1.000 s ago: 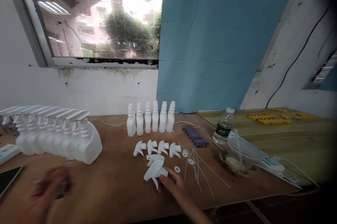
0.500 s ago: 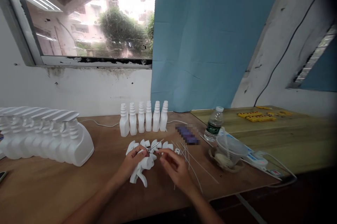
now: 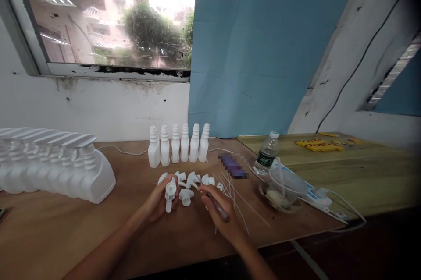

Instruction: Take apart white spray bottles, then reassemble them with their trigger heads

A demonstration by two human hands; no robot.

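Left hand: The left hand is grasping a trigger spray head, the fingers wrapping around its body.
Trigger spray head, position: The part is sitting in the left hand, in front of the standing bottles; its round end is facing the camera and its narrow lever is pointing toward the person.
Right hand: The right hand is gripping a pen-like tool with a dark handle; the handle is slanting across the fingers. The tip is showing too small to identify.
Hand spacing: The two hands are working apart, with a single loose spray head lying between them.
Spray head row: Further loose spray heads are lying just beyond the hands; the leftmost one is partly hiding behind the left hand.
Small parts: White rings and thin white tubes are lying to the right of the spray heads, the tubes crossing one another.
Bottles, rear: Six slim white bottles are standing upright in a line near the wall.
Bottles, left: A tight row of white spray bottles is standing at the left, flat-topped heads fitted.
Right side: A water bottle with a green label is standing behind a clear plastic bowl.
Support: A brown desk is carrying these items.
Background: A blue curtain is hanging beside a window.
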